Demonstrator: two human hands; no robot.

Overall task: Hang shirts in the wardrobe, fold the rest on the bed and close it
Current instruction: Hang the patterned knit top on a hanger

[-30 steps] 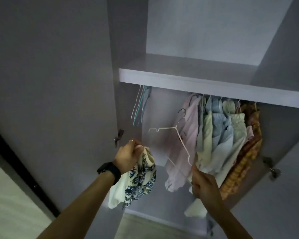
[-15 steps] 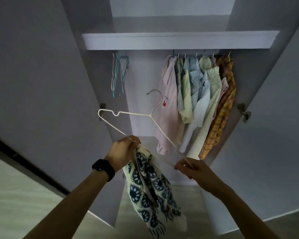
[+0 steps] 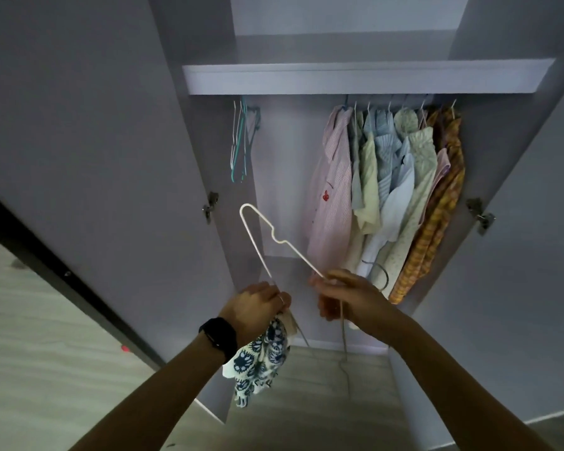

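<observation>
The patterned shirt point(image 3: 258, 356), white with dark blue prints, hangs bunched from the left hand point(image 3: 258, 304), far below the shelf point(image 3: 355, 79) and under its left part. That hand's fingers are curled round the top of the cloth and also pinch one wire of a white hanger point(image 3: 275, 239). The right hand point(image 3: 349, 297), below the middle of the shelf, is curled round the hanger's sloping arm close to its metal hook, which curves out just behind the knuckles. The hanger is tilted, with one shoulder pointing up toward the shelf and the other end running down past the right palm. A black watch point(image 3: 218, 335) sits on the left wrist.

Directly under the shelf's right half, a row of hung shirts point(image 3: 388, 190) is packed close together, pink at one end and orange check at the other. Under its left end hang a few empty hangers point(image 3: 240, 141). Both wardrobe doors stand open, the left door point(image 3: 95, 125) out beyond the shelf's left end. Wooden floor point(image 3: 306, 402) shows far beneath.
</observation>
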